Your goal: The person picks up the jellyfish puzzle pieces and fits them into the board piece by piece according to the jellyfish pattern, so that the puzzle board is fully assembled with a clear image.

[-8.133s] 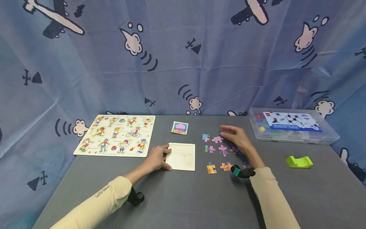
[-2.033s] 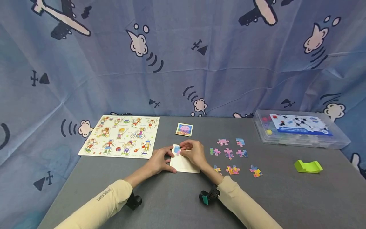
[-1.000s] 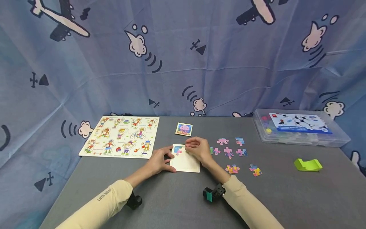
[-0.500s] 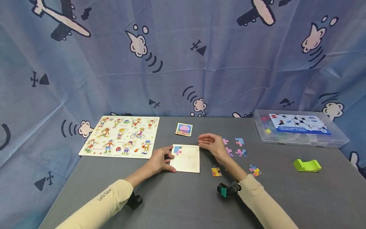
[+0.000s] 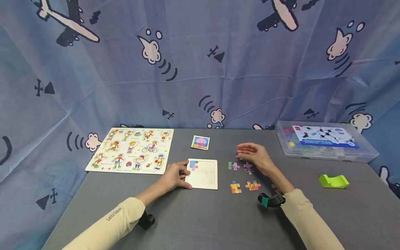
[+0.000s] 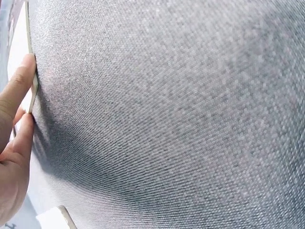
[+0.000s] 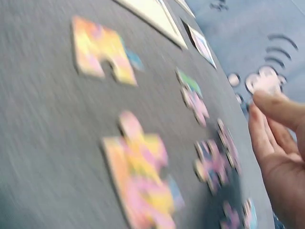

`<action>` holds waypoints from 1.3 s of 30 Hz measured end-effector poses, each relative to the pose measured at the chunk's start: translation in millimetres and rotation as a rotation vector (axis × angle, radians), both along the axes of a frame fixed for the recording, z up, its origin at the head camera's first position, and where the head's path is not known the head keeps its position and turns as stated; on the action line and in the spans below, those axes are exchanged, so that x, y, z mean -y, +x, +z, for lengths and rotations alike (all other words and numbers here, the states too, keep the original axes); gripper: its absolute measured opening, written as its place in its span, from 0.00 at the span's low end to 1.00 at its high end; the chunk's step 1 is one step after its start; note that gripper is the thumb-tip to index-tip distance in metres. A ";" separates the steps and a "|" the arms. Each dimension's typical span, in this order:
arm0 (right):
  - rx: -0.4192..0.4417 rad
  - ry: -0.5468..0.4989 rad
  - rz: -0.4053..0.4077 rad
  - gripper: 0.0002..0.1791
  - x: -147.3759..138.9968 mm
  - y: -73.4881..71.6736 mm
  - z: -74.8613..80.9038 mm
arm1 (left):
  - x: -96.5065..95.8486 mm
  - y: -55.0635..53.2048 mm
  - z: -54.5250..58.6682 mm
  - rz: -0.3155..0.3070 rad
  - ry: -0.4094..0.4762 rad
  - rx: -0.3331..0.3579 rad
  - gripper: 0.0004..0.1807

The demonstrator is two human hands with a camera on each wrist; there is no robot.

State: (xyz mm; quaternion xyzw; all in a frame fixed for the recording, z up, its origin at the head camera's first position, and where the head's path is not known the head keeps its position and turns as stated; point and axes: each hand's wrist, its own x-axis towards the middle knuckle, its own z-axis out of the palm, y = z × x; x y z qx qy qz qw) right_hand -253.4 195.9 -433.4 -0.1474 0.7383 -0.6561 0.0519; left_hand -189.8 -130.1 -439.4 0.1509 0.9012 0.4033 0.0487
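Observation:
In the head view my left hand (image 5: 173,176) holds the left side of a shallow square puzzle tray (image 5: 204,177) with its thumb and fingers. A blue and pink corner jigsaw piece (image 5: 193,165) lies in the tray's upper left corner. My right hand (image 5: 254,156) hovers over the loose pieces at right, its fingers bent loosely and nothing visible in them. Under it are a pink and purple piece (image 5: 248,168) and a green and pink piece (image 5: 233,166). Nearer lie a yellow corner piece (image 5: 235,188) and a yellow-orange piece (image 5: 252,185). Other pieces are partly hidden by my right hand and wrist.
A small jellyfish picture (image 5: 200,142) lies behind the tray. At left is a cream board of cartoon figures (image 5: 129,151). A clear plastic case (image 5: 325,140) stands back right, with a green curved block (image 5: 333,181) before it. A blue patterned curtain (image 5: 187,69) hangs behind the table.
The blue and pink piece, loose on the table at first, was set into the tray by my right hand. That hand has since moved right, over the pieces. My left hand stays at the tray.

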 end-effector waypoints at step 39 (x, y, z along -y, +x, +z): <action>-0.099 0.445 0.090 0.18 -39.5 -34.1 -10.1 | 3.2 -1.4 -1.4 -0.049 0.041 -0.021 0.21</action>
